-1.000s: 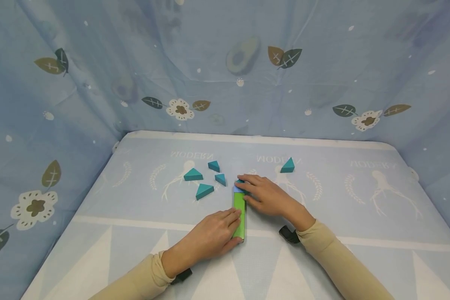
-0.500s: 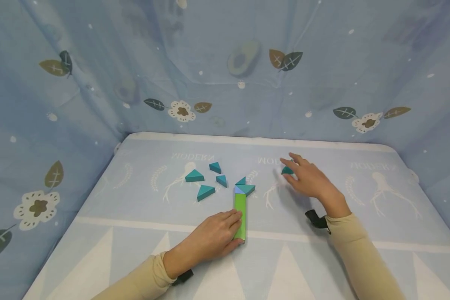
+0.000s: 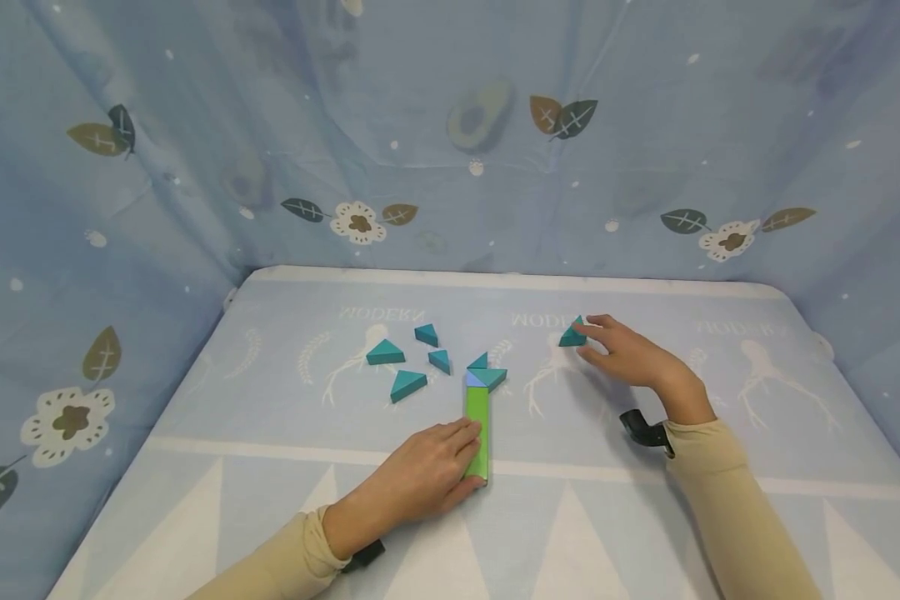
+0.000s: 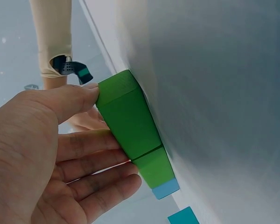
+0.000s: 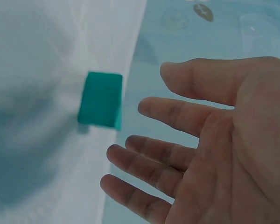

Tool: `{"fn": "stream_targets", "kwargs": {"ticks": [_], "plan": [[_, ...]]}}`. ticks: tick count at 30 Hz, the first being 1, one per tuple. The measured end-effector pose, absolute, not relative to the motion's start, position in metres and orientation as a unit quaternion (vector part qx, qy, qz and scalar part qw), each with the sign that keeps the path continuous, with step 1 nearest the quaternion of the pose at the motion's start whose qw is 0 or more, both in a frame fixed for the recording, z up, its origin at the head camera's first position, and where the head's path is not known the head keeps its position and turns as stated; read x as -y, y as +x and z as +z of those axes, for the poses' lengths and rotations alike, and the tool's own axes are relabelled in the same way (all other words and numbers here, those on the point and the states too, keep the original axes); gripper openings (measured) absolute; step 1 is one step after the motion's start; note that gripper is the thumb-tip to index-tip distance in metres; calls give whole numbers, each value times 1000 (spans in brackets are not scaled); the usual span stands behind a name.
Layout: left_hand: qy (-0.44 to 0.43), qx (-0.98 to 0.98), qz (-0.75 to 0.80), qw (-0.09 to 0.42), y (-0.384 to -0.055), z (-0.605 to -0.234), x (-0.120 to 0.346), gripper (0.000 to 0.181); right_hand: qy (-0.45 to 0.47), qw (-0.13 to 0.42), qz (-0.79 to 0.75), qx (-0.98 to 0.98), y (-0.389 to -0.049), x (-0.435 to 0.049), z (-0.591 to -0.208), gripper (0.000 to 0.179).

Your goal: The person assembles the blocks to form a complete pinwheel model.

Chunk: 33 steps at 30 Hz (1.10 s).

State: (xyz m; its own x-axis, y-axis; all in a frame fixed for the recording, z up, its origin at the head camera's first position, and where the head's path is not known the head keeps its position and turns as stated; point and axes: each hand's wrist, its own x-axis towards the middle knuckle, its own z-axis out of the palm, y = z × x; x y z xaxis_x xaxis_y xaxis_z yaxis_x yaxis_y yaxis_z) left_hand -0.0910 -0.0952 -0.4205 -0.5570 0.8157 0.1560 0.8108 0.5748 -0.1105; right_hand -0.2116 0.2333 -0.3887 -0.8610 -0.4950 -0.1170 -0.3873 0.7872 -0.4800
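My left hand (image 3: 427,471) rests against two green blocks (image 4: 130,112) laid end to end on the table. Its thumb touches their near end, and its fingers lie fairly straight along the left side. A small blue triangular block (image 3: 475,378) sits at their far end, with a teal triangular block (image 3: 492,378) beside it and a smaller teal triangle (image 3: 479,361) just beyond. To the right, my right hand (image 3: 633,354) hovers with spread fingers, holding nothing. Its fingertips overlap a lone teal triangular block (image 3: 570,337) in the head view; the right wrist view shows a gap between them.
Several loose teal triangular blocks lie left of the row, among them a larger one (image 3: 408,384) and a small one (image 3: 439,361). The patterned table cover (image 3: 270,400) meets a blue printed curtain (image 3: 450,208) at the back and sides.
My right hand has left the teal blocks at the row's far end and moved right to the lone teal triangle, then shifted slightly right of it. My left hand has stayed put.
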Motion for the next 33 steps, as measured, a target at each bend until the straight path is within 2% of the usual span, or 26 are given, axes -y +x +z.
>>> {"fn": "stream_targets", "kwargs": {"ticks": [18, 33], "plan": [[-460, 882, 14, 102, -91, -423, 96, 48, -229, 118, -221, -941, -216, -206, -412, 53], [-460, 882, 14, 103, -91, -423, 95, 49, -268, 89, -230, -931, -220, -189, -423, 52]]}}
